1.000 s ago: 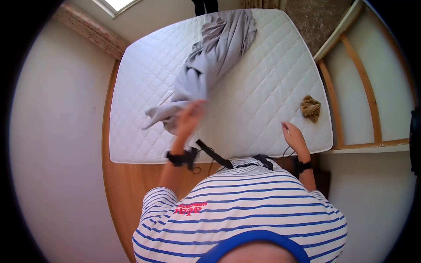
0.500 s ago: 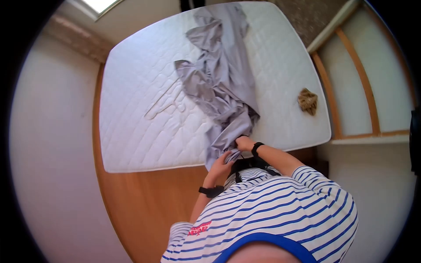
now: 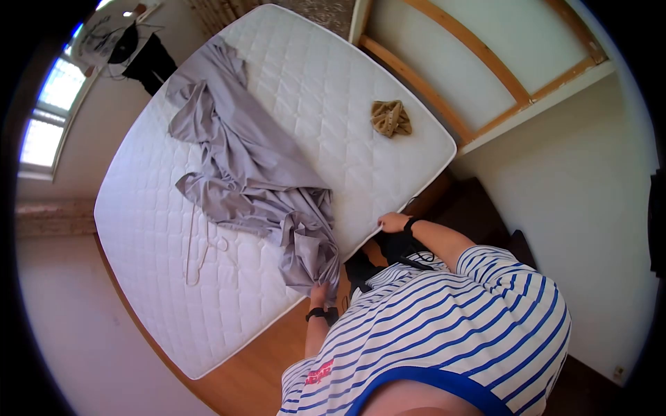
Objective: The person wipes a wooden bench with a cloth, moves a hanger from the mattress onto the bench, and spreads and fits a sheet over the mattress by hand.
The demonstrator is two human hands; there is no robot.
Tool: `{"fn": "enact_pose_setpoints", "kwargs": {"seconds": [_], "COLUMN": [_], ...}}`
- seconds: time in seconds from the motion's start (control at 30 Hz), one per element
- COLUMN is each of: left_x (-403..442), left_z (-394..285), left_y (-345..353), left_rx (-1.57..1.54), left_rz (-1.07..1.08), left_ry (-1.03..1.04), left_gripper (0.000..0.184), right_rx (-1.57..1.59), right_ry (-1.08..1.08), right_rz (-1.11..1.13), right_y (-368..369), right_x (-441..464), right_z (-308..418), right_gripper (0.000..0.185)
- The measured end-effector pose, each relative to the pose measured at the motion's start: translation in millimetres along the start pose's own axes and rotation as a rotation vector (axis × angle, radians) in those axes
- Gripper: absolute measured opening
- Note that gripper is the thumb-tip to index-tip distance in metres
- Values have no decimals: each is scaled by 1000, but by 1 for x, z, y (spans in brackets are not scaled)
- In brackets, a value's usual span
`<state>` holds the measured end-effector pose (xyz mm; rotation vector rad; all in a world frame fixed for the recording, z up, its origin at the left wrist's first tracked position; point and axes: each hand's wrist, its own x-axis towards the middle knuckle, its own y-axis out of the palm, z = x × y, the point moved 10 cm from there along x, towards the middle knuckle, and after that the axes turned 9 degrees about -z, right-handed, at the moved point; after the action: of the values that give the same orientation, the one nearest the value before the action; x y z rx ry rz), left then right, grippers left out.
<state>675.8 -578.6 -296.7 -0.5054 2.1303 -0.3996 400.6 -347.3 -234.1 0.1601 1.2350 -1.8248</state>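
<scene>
A bunched grey sheet (image 3: pixel 257 152) lies diagonally along the white quilted mattress (image 3: pixel 312 90), its near end hanging at the front edge. My left hand (image 3: pixel 319 292) grips that near end, its fingers partly hidden by the folds. My right hand (image 3: pixel 394 222) is closed over the mattress's front edge, right of the sheet, with the fingertips hidden underneath. On the mattress left of the sheet rests a white wire hanger (image 3: pixel 190 260), partly covered by the cloth. Toward the right corner sits a crumpled brown cloth (image 3: pixel 391 118), apart from both hands.
At the far left end of the bed stands another person (image 3: pixel 139 55) in dark trousers, near a bright window (image 3: pixel 52 121). A wooden-framed panel (image 3: pixel 479 69) borders the right side. Wooden floor (image 3: pixel 257 371) shows below the mattress, and a dark piece of furniture (image 3: pixel 479 215) stands to the right.
My right hand has left the sheet and moved right to the mattress edge. My left hand still grips the sheet. The view has turned, bringing the other person and the window into sight.
</scene>
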Motion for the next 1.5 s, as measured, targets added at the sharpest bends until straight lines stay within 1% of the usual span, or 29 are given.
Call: {"fn": "enact_pose_setpoints", "kwargs": {"seconds": [0.17, 0.23, 0.3, 0.37, 0.43, 0.53, 0.6, 0.63, 0.7, 0.73, 0.8, 0.83, 0.87, 0.93, 0.97, 1.03, 1.07, 1.1, 1.13, 1.17, 1.2, 1.23, 1.27, 1.3, 1.33, 1.37, 1.4, 1.43, 1.5], "left_x": [33, 24, 19, -3, -25, -30, -26, -25, -25, -20, -8, -3, 11, 45, 60, 51, 47, 38, 38, 50, 57, 47, 48, 54, 60, 54, 63, 60, 31], "left_z": [13, 3, -11, -58, -105, -126, -134, -143, -154, -166, -192, -193, -199, -193, -194, -223, -245, -273, -288, -292, -292, -300, -308, -314, -300, -304, -301, -293, -308], "left_y": [3, 15, 26, 31, 39, 56, 72, 82, 100, 107, 122, 133, 139, 148, 154, 185, 191, 200, 208, 209, 208, 211, 208, 204, 215, 218, 207, 188, 189], "left_rx": [139, 140, 293, 409, 481, 535, 606, 645, 727, 775, 850, 900, 908, 968, 1015, 1341, 1356, 1364, 1365, 1439, 1506, 1505, 1419, 1332, 1477, 1479, 1379, 1247, 1156], "left_rz": [-31, -1, 20, 25, 38, 40, 83, 129, 203, 257, 338, 411, 421, 508, 567, 813, 786, 751, 775, 787, 792, 807, 760, 708, 785, 783, 747, 693, 700], "left_ry": [-80, -132, -20, 40, 0, -26, 27, 87, 120, 157, 212, 235, 311, 359, 372, 1033, 1120, 1212, 1251, 1078, 896, 918, 803, 691, 1128, 1144, 721, 312, 420], "left_gripper": [40, 40, 39, 37, 36, 37, 38, 38, 38, 37, 37, 37, 35, 33, 32, 36, 33, 31, 31, 30, 29, 29, 29, 30, 30, 30, 31, 32, 32], "right_rx": [231, 104, 37, -14, 35, 231, 278, 281, 412, 525, 984, 1139, 1315, 1386, 1315, 1052, 1230, 1270, 1308, 1309, 1130, 1058, 840, 942, 1085, 1176, 1262, 1266, 1299], "right_ry": [206, 240, 356, 450, 404, 360, 309, 333, 261, 178, 71, 89, 175, 129, 142, 321, 465, 645, 728, 847, 1088, 1127, 1209, 1266, 1313, 1330, 1426, 1422, 1706], "right_rz": [-316, -567, -654, -664, -611, -616, -636, -688, -880, -957, -880, -841, -683, -748, -801, -871, -868, -1007, -1176, -1358, -1451, -1692, -1780, -1868, -1871, -1885, -1862, -1875, -1537], "right_y": [-81, -129, -160, -202, -226, -221, -229, -234, -237, -236, -196, -192, -177, -171, -160, -151, -130, -109, -99, -86, -82, -64, -43, -44, -16, -20, -29, -27, 9], "right_x": [30, 43, 63, 74, 107, 157, 170, 162, 146, 134, 135, 114, 92, 31, 4, -88, -134, -189, -242, -302, -365, -421, -472, -514, -544, -569, -583, -588, -596], "right_z": [-116, -143, -163, -157, -163, -179, -183, -187, -195, -198, -218, -216, -220, -236, -254, -291, -314, -342, -363, -381, -387, -405, -422, -412, -428, -420, -399, -398, -399], "right_gripper": [29, 46, 70, 82, 86, 78, 64, 47, 38, 35, 37, 38, 38, 36, 36, 39, 41, 44, 46, 45, 44, 44, 45, 45, 45, 46, 47, 47, 56]}}
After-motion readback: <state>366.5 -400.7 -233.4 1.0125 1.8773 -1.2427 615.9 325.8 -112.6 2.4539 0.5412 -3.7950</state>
